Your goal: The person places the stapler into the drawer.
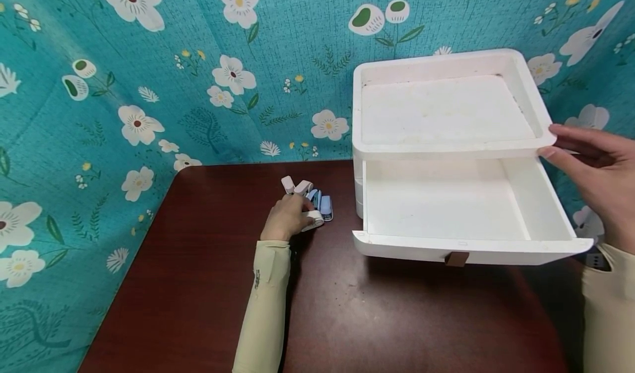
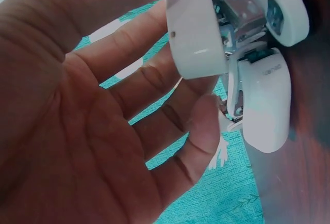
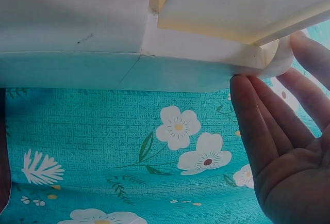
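Observation:
My left hand (image 1: 286,217) reaches over a small group of staplers by the back of the table. In the left wrist view its thumb and fingers grip a white stapler (image 2: 196,38); the fingertips are partly hidden behind it. Beside that one lie another white stapler (image 2: 267,100) and a light blue stapler (image 1: 326,206). My right hand (image 1: 602,166) holds the front right corner of a white drawer unit (image 1: 453,151), thumb in front and fingers along the side. The unit's top drawer (image 1: 446,202) is pulled out, with bare white inside.
The dark reddish-brown table (image 1: 198,285) carries the drawer unit at the right. A shallow rimmed tray (image 1: 441,114) forms its top, and a brown pull tab (image 1: 457,259) sits on the drawer front. Teal flowered cloth (image 1: 278,86) hangs close behind.

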`<state>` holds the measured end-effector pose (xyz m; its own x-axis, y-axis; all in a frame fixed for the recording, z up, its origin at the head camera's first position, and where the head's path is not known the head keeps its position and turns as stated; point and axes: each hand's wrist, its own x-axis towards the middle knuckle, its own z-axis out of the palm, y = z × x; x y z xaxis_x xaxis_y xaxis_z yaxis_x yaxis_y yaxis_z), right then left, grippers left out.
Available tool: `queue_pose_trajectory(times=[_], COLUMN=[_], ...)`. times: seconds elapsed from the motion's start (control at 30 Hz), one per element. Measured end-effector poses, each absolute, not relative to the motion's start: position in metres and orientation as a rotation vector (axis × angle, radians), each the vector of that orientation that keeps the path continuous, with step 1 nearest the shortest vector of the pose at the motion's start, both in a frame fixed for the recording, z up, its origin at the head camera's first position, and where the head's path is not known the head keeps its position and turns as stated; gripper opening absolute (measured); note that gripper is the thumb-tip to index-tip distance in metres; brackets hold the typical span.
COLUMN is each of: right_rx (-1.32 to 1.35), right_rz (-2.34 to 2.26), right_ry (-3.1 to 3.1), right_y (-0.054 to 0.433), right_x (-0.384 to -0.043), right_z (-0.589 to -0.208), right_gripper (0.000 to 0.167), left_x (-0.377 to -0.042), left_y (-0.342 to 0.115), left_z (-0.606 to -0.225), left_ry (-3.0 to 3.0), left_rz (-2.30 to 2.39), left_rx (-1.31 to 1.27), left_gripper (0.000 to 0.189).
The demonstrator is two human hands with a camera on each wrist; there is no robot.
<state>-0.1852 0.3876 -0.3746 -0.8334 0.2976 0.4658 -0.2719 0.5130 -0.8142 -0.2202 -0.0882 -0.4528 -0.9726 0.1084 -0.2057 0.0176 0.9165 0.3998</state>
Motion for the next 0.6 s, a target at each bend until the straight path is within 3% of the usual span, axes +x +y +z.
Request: queue_pose_trajectory(times=[0.6], right_rx=[-0.002], right_rz=[1.334], right_ry=[-2.175], right_y=[0.386], right_x=[-0.185], right_z=[-0.374], right_gripper=[0.038], left_x=[-0.213], left_y=[-0.09], left_z=[-0.433], left_ry=[2.861], left_rz=[0.61], left_rx=[0.143], left_gripper=[0.017])
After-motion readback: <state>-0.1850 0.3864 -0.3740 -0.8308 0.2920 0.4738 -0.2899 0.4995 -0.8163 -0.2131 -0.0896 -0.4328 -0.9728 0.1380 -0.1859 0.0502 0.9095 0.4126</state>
